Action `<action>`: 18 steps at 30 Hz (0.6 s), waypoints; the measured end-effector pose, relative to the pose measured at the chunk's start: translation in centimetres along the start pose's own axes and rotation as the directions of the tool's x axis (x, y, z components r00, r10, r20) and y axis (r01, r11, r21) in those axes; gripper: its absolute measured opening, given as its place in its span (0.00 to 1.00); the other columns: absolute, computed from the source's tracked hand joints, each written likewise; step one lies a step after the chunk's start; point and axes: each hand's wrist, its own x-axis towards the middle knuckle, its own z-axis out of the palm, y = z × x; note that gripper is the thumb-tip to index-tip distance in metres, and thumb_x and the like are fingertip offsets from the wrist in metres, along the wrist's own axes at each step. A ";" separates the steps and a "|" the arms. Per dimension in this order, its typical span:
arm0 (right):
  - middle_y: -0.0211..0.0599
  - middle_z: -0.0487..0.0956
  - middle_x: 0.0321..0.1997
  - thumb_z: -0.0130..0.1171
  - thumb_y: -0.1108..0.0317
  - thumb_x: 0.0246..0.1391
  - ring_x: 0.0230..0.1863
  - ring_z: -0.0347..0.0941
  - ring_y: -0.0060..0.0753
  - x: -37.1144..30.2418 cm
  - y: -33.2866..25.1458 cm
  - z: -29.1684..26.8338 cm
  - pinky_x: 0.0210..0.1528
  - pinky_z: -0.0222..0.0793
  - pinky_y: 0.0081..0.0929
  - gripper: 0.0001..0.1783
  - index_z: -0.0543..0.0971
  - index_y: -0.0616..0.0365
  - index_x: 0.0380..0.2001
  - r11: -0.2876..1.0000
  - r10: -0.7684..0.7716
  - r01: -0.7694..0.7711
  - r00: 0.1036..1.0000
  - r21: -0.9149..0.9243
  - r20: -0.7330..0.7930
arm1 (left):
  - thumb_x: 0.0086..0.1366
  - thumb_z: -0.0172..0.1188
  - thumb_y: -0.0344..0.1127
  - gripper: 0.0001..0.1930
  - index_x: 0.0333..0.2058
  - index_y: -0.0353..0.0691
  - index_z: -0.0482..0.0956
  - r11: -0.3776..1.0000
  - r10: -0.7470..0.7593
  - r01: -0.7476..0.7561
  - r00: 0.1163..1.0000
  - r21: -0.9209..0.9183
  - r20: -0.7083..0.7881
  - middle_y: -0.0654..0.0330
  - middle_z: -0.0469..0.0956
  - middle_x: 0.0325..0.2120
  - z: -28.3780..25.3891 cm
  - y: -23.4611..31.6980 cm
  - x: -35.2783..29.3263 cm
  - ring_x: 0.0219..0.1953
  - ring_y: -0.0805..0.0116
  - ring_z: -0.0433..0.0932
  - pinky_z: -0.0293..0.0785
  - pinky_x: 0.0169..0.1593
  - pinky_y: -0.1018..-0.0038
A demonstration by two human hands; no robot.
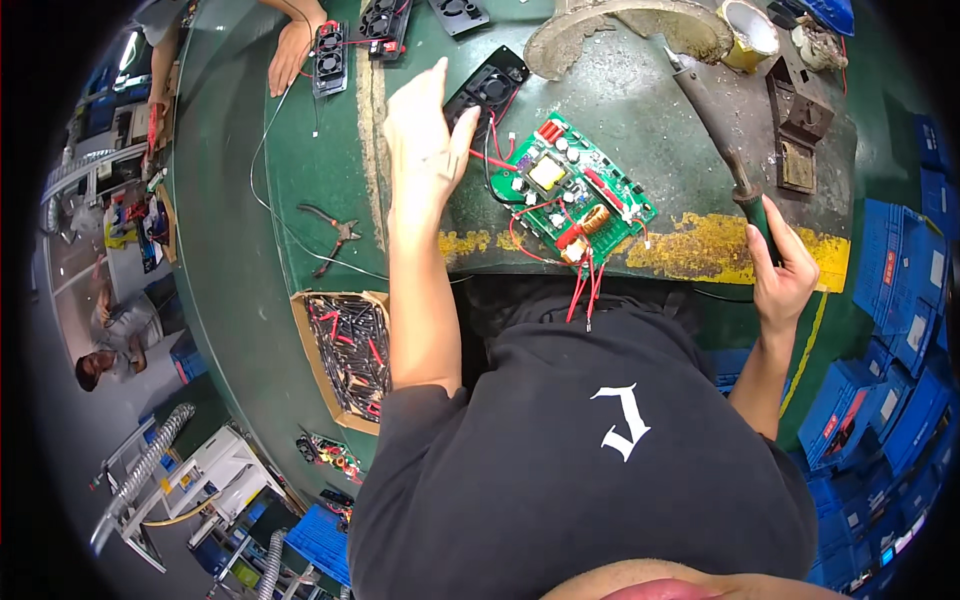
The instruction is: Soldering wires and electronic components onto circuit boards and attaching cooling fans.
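Observation:
My left hand (425, 125) is at the upper middle, its fingers stretched out and the thumb apart, with nothing visible in it. Just right of it lies a black panel with a fan (492, 88); red and black wires run from there to a green circuit board (545, 205). This board carries coils, capacitors and red wires, some of which hang over the bench's near edge. On the right, my right hand (785, 280) is closed around the green handle of a soldering iron (712, 122). The iron's tip points up and left, apart from the board.
A crusted curved piece (625, 35), a roll (752, 35) and a metal stand (797, 130) occupy the far bench. Pliers (335, 238) and a carton of black and red parts (325, 390) lie left. A co-worker's hand (295, 50) rests near another fan unit (330, 60). Blue crates (885, 260) stand right.

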 end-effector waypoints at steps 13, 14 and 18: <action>0.40 0.85 0.43 0.65 0.78 0.60 0.38 0.77 0.20 -0.2 0.3 -0.4 0.43 0.72 0.20 0.21 0.80 0.68 0.57 0.999 0.043 -0.044 0.999 0.026 0.024 | 0.57 0.66 0.28 0.21 0.51 0.50 0.82 0.993 0.106 -0.092 0.971 -0.071 0.215 0.63 0.83 0.41 2.5 2.5 -0.1 0.47 0.62 0.78 0.61 0.59 0.60; 0.40 0.85 0.43 0.65 0.78 0.60 0.38 0.77 0.20 -0.2 0.2 -0.5 0.43 0.72 0.19 0.21 0.80 0.68 0.57 0.995 0.082 -0.084 0.996 0.056 0.036 | 0.56 0.66 0.28 0.21 0.50 0.50 0.82 0.986 0.157 -0.142 0.966 -0.088 0.206 0.63 0.83 0.41 2.9 3.1 0.5 0.47 0.62 0.78 0.61 0.59 0.60; 0.39 0.85 0.42 0.65 0.78 0.60 0.37 0.76 0.19 -0.2 0.3 -0.5 0.41 0.72 0.19 0.21 0.80 0.68 0.57 0.998 0.035 -0.034 0.999 0.062 -0.019 | 0.54 0.70 0.29 0.21 0.48 0.48 0.83 0.962 0.215 -0.190 0.969 -0.197 0.120 0.64 0.83 0.40 4.2 5.0 2.0 0.47 0.63 0.79 0.63 0.56 0.63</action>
